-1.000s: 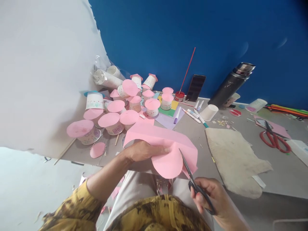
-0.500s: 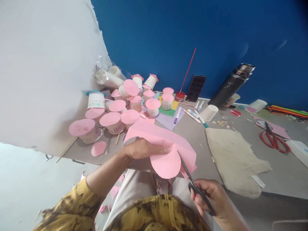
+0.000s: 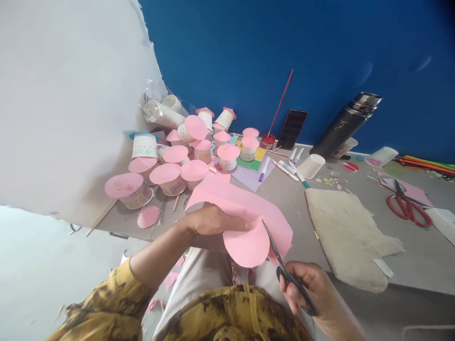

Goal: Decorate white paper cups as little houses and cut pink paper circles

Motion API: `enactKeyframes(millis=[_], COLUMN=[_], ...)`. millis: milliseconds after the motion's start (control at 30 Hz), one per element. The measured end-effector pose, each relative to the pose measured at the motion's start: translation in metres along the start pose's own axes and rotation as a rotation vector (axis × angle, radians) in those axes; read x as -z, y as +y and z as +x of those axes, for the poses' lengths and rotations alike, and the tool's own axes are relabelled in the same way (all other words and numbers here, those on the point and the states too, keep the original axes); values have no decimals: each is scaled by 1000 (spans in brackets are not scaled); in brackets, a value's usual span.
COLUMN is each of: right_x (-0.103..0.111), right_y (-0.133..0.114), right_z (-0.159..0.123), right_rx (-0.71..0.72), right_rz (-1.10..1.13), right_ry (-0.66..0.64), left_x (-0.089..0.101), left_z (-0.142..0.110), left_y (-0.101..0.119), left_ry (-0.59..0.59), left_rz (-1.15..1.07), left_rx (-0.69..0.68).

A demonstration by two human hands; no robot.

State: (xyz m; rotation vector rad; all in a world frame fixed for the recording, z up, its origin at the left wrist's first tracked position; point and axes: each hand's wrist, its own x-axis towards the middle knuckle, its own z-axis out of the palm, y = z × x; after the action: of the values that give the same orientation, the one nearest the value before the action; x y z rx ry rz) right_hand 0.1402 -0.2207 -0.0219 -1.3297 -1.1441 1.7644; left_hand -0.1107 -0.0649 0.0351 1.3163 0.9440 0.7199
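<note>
A sheet of pink paper (image 3: 245, 196) is held above my lap at the table's front edge, its lower part cut into a rounded shape. My left hand (image 3: 211, 220) pinches it with the thumb on top; the fingers beneath are hidden by the paper. In my right hand (image 3: 307, 289) is a pair of black-handled scissors (image 3: 279, 255), fingers through the loops. Their blades lie against the right side of the rounded part, tips near its upper edge. Just beyond the paper stand several paper cups topped with pink discs, one of them a wide pink disc (image 3: 165, 174).
To the right lie a beige cloth (image 3: 350, 237) and red-handled scissors (image 3: 408, 208). Markers (image 3: 286, 170), a white cup (image 3: 311, 166), a phone (image 3: 292, 129) and a leaning black flask (image 3: 346, 125) sit toward the blue wall. A loose pink disc (image 3: 148, 216) rests at the front left.
The scissors and the pink paper keep nearly the same position, with the blades slightly further along the rounded edge. The whole view has shifted a little.
</note>
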Motion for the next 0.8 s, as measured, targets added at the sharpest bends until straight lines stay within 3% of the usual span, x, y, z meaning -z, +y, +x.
enactKeyframes(millis=[100,167,200,267,367,433,600,800], right_x=[-1,0,0,0,-1,-3,-6,-8], right_y=[2,3,4,4,4,5,7,5], right_z=[0,1,2,3,5,5,5,3], right_rx=[8,23,31,39,57,63,53,53], right_rz=[4,5,7,12,13,15,3,-17], right_ry=[44,60,62,63,84,96,90,72], left_x=[0,-6,-10,-23,-45,-56,-61,-57], left_z=[-1,-8,-13,-27,-44,-49,-42,-39], left_y=[-3,-9,-13,-23,-39,-47,-54,-51], left_ry=[-278,-329,-313,-168,76,162,250,230], left_rz=[24,-146,-245,-368,-420,-480,-563,-636], left_rx=[65,36,22,5,7,6,-1,20])
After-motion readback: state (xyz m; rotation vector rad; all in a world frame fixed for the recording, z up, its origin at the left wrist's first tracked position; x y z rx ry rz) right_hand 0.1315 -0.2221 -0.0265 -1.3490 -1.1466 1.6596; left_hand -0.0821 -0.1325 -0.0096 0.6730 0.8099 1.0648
